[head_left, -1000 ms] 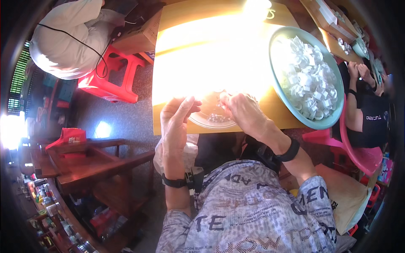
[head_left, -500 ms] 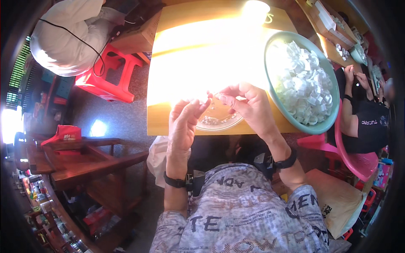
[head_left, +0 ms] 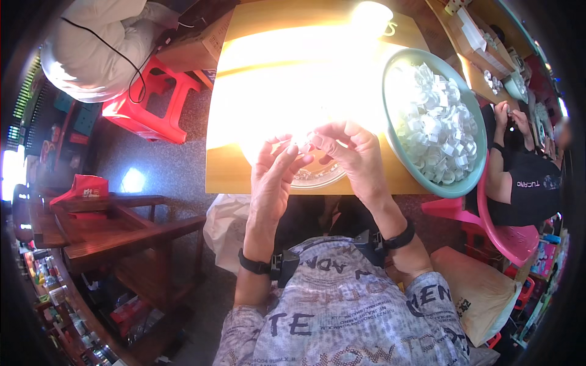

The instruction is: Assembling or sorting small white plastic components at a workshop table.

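Note:
My left hand [head_left: 272, 174] and my right hand [head_left: 357, 154] meet above the near edge of the table, fingertips pinched together. Between them is a small white piece [head_left: 303, 144], washed out by glare, so its exact kind does not show. Both hands' fingers are closed on it. Under the hands sits a shallow round dish [head_left: 320, 181] with tiny pale bits in it, partly hidden by my fingers. To the right, a light green basin [head_left: 482, 152] is heaped with small white plastic pieces [head_left: 436, 122].
Strong sunlight bleaches much of the wooden table [head_left: 229, 174]. A white mug [head_left: 371, 18] stands at its far side. Red stool [head_left: 152, 113] and wooden chair [head_left: 122, 244] are on the left. A pink chair [head_left: 513, 235] and another person [head_left: 519, 177] at work are on the right.
My hands have drawn closer together, the left moving slightly right. The white piece between the fingertips shows more now. The whole view has shifted a little.

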Motion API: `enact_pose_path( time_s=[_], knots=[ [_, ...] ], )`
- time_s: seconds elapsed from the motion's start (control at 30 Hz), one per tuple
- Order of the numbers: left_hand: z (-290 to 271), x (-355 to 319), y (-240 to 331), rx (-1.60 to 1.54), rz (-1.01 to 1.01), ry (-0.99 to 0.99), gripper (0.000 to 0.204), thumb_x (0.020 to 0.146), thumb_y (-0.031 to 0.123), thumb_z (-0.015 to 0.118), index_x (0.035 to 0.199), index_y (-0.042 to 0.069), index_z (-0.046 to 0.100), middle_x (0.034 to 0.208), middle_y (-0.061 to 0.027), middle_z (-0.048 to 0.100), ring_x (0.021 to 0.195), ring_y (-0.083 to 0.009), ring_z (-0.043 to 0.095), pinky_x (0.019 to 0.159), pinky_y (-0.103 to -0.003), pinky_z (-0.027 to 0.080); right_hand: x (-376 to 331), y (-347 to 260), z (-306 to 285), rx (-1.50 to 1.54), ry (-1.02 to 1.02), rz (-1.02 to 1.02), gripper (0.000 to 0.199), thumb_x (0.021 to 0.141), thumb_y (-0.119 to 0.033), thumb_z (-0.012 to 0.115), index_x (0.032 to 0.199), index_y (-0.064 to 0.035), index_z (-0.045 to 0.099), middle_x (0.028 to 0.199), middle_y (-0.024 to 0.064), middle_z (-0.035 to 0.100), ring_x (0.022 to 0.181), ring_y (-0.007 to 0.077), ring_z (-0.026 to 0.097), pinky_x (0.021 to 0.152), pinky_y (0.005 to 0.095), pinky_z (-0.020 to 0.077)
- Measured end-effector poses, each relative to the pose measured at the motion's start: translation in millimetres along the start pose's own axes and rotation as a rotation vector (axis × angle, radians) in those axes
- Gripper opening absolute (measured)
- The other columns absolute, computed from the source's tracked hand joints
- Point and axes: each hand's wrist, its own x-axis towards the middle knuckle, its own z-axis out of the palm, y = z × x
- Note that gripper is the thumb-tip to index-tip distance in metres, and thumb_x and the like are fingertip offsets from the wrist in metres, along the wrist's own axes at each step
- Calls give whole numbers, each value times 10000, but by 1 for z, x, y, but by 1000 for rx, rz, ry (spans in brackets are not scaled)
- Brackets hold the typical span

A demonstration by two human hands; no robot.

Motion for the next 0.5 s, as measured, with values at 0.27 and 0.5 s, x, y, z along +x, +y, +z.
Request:
enact_pose_path(
  time_s=[0.27, 0.5],
  knots=[
    [4, -4, 7, 105, -19, -20, 375, 896, 83, 597, 1248, -6, 508, 1067, -135, 617, 911, -202, 646, 854, -293, 517, -8, -5, 2, -159, 0, -57, 105, 862, -85, 652, 924, -1, 658, 813, 28, 654, 714, 62, 593, 615, 198, 501],
    [3, -4, 9, 219, -20, -94, 253, 900, 138, 610, 1116, 6, 608, 982, -103, 649, 857, -173, 656, 810, -267, 507, -10, -9, 0, -93, 6, -48, 80, 857, -48, 646, 920, 1, 656, 845, 29, 643, 736, 67, 594, 634, 208, 507]
  ],
)
